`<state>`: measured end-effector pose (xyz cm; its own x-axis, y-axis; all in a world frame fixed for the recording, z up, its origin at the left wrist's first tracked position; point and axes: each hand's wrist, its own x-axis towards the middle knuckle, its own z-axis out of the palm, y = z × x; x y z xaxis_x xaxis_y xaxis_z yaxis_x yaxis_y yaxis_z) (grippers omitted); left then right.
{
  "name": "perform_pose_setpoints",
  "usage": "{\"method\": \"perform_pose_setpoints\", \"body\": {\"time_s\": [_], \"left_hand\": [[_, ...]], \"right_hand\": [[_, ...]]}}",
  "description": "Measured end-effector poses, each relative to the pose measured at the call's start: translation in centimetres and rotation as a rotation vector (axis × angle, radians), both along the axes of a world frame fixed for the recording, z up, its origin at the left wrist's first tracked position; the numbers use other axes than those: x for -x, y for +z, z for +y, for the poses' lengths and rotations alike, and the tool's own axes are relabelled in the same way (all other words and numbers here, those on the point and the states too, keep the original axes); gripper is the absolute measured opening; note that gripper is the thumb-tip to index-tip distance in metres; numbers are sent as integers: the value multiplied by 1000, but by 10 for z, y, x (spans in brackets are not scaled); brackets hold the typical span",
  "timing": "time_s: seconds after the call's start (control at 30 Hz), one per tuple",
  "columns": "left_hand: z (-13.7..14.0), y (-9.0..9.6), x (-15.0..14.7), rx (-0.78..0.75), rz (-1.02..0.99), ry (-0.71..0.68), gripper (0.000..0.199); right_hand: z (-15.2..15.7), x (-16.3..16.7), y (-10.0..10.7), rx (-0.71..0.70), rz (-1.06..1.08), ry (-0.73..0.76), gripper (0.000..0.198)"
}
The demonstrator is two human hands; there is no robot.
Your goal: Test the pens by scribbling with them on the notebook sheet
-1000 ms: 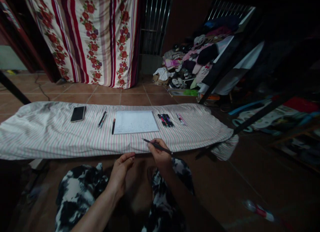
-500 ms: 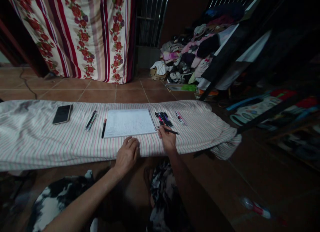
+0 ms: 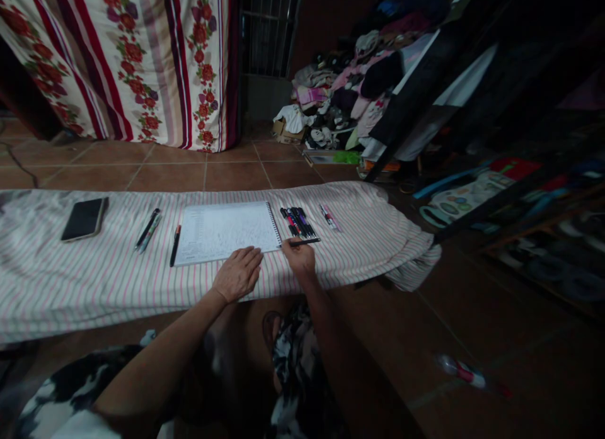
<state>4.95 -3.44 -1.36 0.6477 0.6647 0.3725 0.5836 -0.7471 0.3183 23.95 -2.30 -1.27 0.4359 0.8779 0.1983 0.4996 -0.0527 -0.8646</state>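
A spiral notebook (image 3: 222,228) lies open on the striped cloth, its page covered with faint writing and its coil on the right. My left hand (image 3: 237,274) rests flat at the notebook's front edge, fingers stretched onto the page's lower border. At the lower right corner, my right hand (image 3: 300,256) is closed on a dark pen (image 3: 305,242), which points to the right. Just beyond that hand lies a row of several pens (image 3: 297,221). A pink and white pen (image 3: 328,217) sits farther right. Along the notebook's left side is a black pen with an orange end (image 3: 175,245).
The striped cloth (image 3: 359,256) covers a long, narrow surface. On its left are a phone (image 3: 85,219) and two pens (image 3: 148,231). Behind stand a floral curtain (image 3: 155,67) and a heap of clothes (image 3: 345,92). A plastic bottle (image 3: 460,371) lies on the tiled floor.
My left hand has moved onto the notebook's lower edge and flattened. The pen in my right hand has turned closer to level. The whole view has shifted, so things appear farther left.
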Motion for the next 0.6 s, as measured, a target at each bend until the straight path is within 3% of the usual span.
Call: {"method": "perform_pose_setpoints", "body": {"time_s": [0.6], "left_hand": [[0, 1, -1, -18, 52, 20, 40]], "right_hand": [[-5, 2, 1, 61, -63, 83, 20]]}}
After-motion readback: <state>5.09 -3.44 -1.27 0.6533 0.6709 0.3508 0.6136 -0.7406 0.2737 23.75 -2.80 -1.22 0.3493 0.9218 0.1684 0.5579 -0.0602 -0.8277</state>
